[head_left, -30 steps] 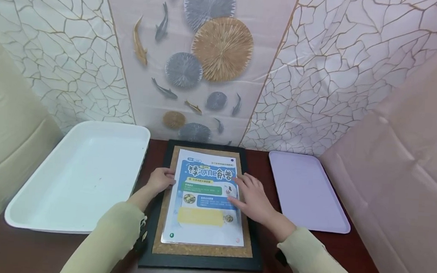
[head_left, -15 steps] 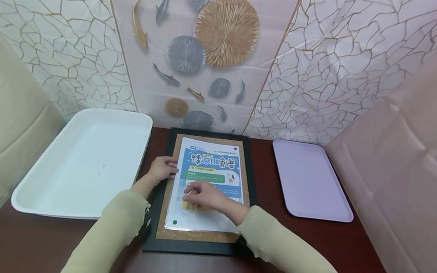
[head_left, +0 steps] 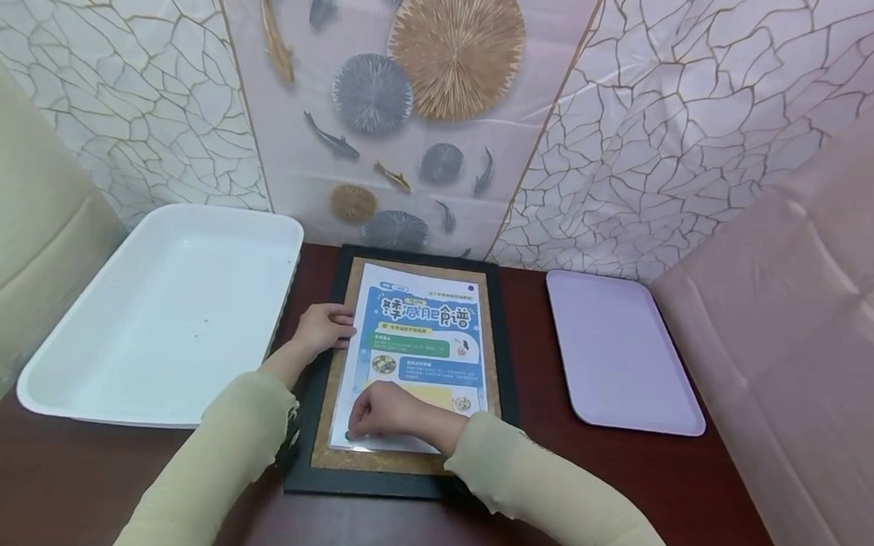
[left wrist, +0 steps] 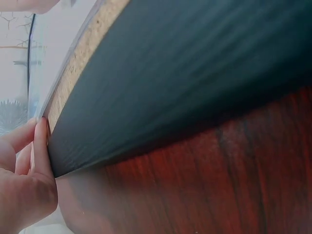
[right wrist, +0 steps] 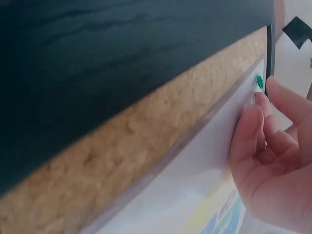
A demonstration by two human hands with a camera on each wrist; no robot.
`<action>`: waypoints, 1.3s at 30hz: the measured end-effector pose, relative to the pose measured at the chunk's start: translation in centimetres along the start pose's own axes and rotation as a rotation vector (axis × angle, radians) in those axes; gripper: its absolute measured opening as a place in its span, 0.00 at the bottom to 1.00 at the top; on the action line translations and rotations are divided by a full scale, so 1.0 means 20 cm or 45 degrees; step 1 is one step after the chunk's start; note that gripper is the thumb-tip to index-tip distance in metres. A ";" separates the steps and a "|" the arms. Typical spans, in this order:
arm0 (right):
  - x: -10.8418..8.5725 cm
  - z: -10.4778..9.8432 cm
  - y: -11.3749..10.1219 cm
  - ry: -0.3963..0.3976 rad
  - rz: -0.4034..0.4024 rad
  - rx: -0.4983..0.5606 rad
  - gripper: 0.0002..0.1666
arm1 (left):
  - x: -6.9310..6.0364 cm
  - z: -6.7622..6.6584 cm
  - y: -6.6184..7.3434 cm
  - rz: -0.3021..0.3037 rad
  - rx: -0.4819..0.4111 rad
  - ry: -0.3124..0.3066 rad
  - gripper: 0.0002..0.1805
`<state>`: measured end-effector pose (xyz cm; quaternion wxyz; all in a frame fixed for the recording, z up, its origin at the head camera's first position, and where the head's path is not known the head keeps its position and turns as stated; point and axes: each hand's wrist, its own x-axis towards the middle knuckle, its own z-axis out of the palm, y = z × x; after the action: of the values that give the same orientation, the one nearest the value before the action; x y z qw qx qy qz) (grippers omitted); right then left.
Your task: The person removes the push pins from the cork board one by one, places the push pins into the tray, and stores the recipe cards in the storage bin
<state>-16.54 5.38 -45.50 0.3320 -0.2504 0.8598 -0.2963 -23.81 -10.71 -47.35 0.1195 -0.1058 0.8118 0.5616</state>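
A laminated poster (head_left: 426, 331) with a blue printed design lies on a cork board (head_left: 395, 462) with a black frame (head_left: 364, 484). My left hand (head_left: 321, 328) touches the poster's left edge; in the left wrist view its fingertips (left wrist: 41, 124) meet at that edge. At the lower left corner, my right hand (head_left: 383, 410) reaches across the poster with bent fingers. In the right wrist view a green push pin (right wrist: 260, 82) stands just ahead of these fingertips (right wrist: 252, 113), and they do not visibly pinch it. A dark pin (head_left: 470, 288) marks the upper right corner.
To the left stands a large white tray (head_left: 164, 315); a flat lilac tray (head_left: 623, 351) lies on the right. Both rest on the dark red-brown table (head_left: 538, 463). A patterned curtain (head_left: 414, 163) rises behind.
My right hand has moved from the poster's right edge across to its lower left corner, near the green push pin. The left hand stays at the left edge. The head view has tilted down slightly.
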 end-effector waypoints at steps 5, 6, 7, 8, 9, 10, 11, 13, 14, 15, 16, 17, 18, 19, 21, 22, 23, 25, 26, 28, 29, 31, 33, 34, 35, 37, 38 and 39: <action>0.01 0.01 -0.03 0.053 0.000 -0.147 0.06 | 0.01 -0.03 0.01 -0.001 -0.017 -0.013 0.25; 0.01 0.01 -0.04 0.057 0.005 -0.162 0.06 | 0.01 -0.04 0.01 -0.001 -0.020 -0.015 0.25; 0.01 0.01 -0.04 0.059 0.011 -0.170 0.06 | 0.01 -0.04 0.01 0.000 -0.021 -0.017 0.25; 0.01 0.01 -0.05 0.058 0.016 -0.171 0.06 | 0.02 -0.05 0.01 -0.002 -0.027 -0.016 0.25; 0.01 0.01 -0.05 0.053 0.021 -0.174 0.06 | 0.02 -0.05 0.01 -0.001 -0.029 -0.014 0.25; 0.01 0.00 -0.06 0.049 0.021 -0.175 0.06 | 0.02 -0.05 0.01 0.003 -0.027 -0.013 0.25; 0.01 0.00 -0.06 0.043 0.021 -0.175 0.07 | 0.02 -0.06 0.01 0.006 -0.026 -0.012 0.25; 0.01 -0.01 -0.06 0.032 0.016 -0.172 0.07 | 0.03 -0.06 0.01 0.006 -0.025 -0.006 0.25; 0.01 -0.01 -0.07 0.024 0.015 -0.166 0.07 | 0.03 -0.06 0.01 0.007 -0.024 -0.004 0.25; 0.01 -0.01 -0.07 0.009 0.016 -0.158 0.07 | 0.03 -0.06 0.00 0.011 -0.021 -0.005 0.25; 0.01 -0.01 -0.07 -0.013 0.021 -0.144 0.07 | 0.03 -0.06 0.00 0.014 -0.020 -0.005 0.25; 0.01 -0.01 -0.07 -0.039 0.020 -0.132 0.07 | 0.03 -0.06 -0.01 0.011 -0.020 -0.001 0.25; 0.01 -0.01 -0.06 -0.066 0.017 -0.115 0.07 | 0.03 -0.06 -0.01 0.015 -0.019 0.002 0.25; 0.01 -0.01 -0.06 -0.095 0.015 -0.098 0.07 | 0.02 -0.06 -0.01 0.016 -0.018 0.006 0.25; 0.01 -0.02 -0.05 -0.159 0.003 -0.052 0.07 | 0.02 -0.05 -0.02 0.014 -0.022 0.012 0.25; 0.01 -0.02 -0.04 -0.192 -0.007 -0.028 0.07 | 0.02 -0.05 -0.02 0.013 -0.022 0.014 0.25; 0.00 -0.03 -0.04 -0.222 -0.019 -0.002 0.07 | 0.02 -0.05 -0.02 0.009 -0.025 0.015 0.25; -0.01 -0.05 -0.01 -0.280 -0.030 0.064 0.07 | 0.01 -0.04 -0.03 0.003 -0.029 0.014 0.24; -0.01 -0.06 0.01 -0.305 -0.034 0.100 0.07 | 0.01 -0.03 -0.03 0.000 -0.032 0.013 0.24; -0.03 -0.09 0.04 -0.339 -0.033 0.176 0.08 | 0.01 -0.02 -0.03 0.000 -0.029 0.011 0.24; -0.04 -0.11 0.06 -0.344 -0.028 0.217 0.08 | 0.01 -0.01 -0.03 -0.005 -0.032 0.011 0.24; -0.07 -0.15 0.10 -0.319 -0.008 0.284 0.10 | 0.01 0.00 -0.04 0.001 -0.031 0.006 0.24; -0.11 -0.20 0.14 -0.252 0.022 0.356 0.13 | 0.01 0.01 -0.04 0.002 -0.028 0.006 0.24; -0.13 -0.23 0.16 -0.202 0.042 0.388 0.14 | 0.01 0.02 -0.04 0.004 -0.025 0.006 0.25; -0.16 -0.27 0.18 -0.149 0.062 0.417 0.16 | 0.02 0.02 -0.04 0.002 -0.019 0.009 0.25; -0.21 -0.35 0.23 -0.035 0.102 0.473 0.18 | 0.02 0.02 -0.05 0.005 -0.005 0.019 0.25; -0.23 -0.40 0.25 0.018 0.121 0.492 0.20 | 0.02 0.02 -0.05 0.004 0.001 0.024 0.25; -0.26 -0.44 0.28 0.073 0.146 0.505 0.20 | 0.02 0.02 -0.05 0.006 0.005 0.028 0.25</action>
<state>-20.73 15.51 -41.72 0.3665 -0.1223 0.8065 -0.4475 -23.86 -10.72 -48.52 0.1096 -0.1098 0.8144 0.5592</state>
